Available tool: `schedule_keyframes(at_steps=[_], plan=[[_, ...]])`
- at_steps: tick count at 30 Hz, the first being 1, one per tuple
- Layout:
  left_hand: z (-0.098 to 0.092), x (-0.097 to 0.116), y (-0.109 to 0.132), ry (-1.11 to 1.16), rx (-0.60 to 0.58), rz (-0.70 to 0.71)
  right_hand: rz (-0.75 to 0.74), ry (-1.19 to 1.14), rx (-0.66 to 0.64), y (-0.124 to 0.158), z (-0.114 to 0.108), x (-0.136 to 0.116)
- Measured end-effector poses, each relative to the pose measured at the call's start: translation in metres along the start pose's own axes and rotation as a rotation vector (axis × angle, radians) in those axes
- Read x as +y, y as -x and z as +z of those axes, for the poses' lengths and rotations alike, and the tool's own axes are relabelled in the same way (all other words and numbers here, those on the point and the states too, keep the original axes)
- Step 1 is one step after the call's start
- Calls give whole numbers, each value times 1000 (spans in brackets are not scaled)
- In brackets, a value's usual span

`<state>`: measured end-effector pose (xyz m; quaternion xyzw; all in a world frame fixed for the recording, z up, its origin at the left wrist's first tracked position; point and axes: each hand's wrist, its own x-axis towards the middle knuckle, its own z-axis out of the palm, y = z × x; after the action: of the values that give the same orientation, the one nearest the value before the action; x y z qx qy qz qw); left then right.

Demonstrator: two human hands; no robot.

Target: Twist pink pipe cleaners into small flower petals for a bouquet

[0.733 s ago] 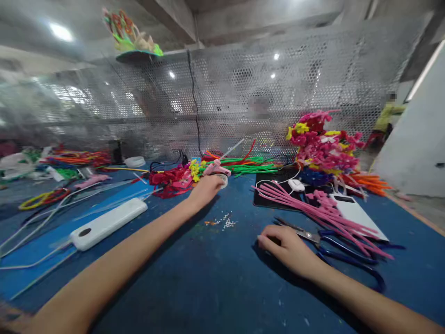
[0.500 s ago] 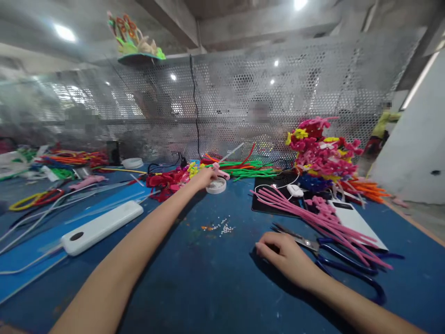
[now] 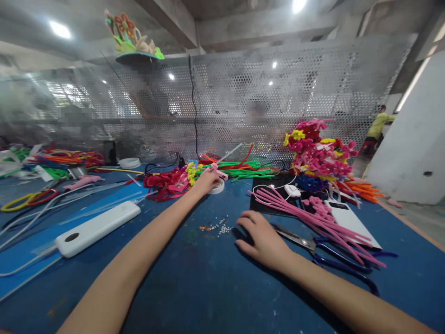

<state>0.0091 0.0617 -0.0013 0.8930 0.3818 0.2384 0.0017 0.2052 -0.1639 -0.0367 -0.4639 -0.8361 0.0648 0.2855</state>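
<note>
My left hand reaches far across the blue table. Its fingers curl at the left rim of a small white round container, just below a pink glue gun. They are mostly hidden behind the back of the hand, so I cannot tell whether they grip anything. My right hand lies palm down on the table with fingers stretched out and holding nothing. It is just right of a scatter of tiny white beads and left of the scissors.
Pink pipe cleaners fan over a black mat and a white device. A flower bundle stands at the back right and a white power bank lies left. A perforated screen closes the back, with people behind it.
My right hand slid left from beside the scissors toward the beads. My left hand came back from the pink glue gun to the white container's rim.
</note>
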Motion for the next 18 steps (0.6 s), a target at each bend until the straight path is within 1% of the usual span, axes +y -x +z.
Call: schedule_keyframes(at_steps=[2, 3, 5, 7, 11, 15, 18], plan=[[-2, 5, 3, -86, -68, 43, -76, 27, -43, -22, 13, -3], [-2, 8, 5, -122, -82, 55, -116, 39, -70, -32, 19, -4], [-4, 15, 11, -183, -89, 64, -202, 59, -123, -48, 27, -7], [-5, 22, 20, -226, -71, 58, -291, 77, -170, -55, 30, -8], [-11, 33, 45, -260, 34, 33, -412, 126, -232, -50, 23, -5], [-20, 35, 72, -245, 189, -45, -429, 219, -258, -39, 17, -5], [-22, 29, 85, -215, 275, -144, -417, 298, -265, -36, 18, -10]])
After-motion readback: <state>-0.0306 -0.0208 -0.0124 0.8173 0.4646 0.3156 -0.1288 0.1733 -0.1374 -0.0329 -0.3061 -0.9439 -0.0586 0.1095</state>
